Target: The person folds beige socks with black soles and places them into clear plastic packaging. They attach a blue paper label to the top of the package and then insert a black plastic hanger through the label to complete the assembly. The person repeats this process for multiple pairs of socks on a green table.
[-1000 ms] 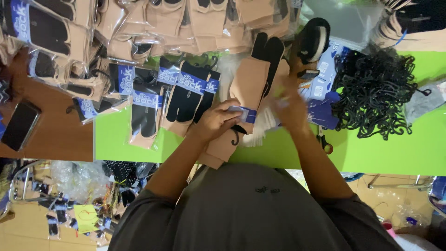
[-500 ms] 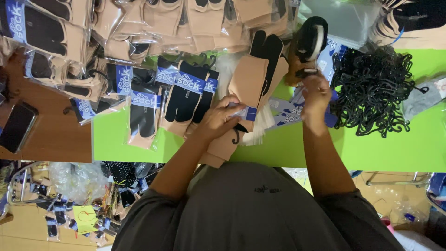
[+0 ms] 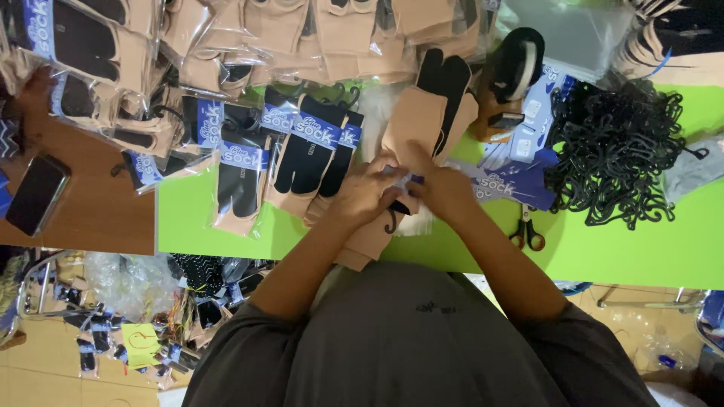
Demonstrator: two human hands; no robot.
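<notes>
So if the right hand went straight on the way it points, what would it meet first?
The right hand points up-left, so it would meet the left hand almost at once, over the beige socks both work on. Beyond lie the packaged black socks, though depth is unclear.

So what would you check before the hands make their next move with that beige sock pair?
1. Both hands on the socks: ok, left hand and right hand meet on the beige sock pair.
2. Black hook present: ok, it shows just below the hands.
3. Blue label sitting straight: cannot tell, mostly hidden by fingers.
4. Scissors clear of the hands: ok, lying apart on the green table.
5. Pile of spare hooks nearby: ok, beyond the right hand.
</notes>
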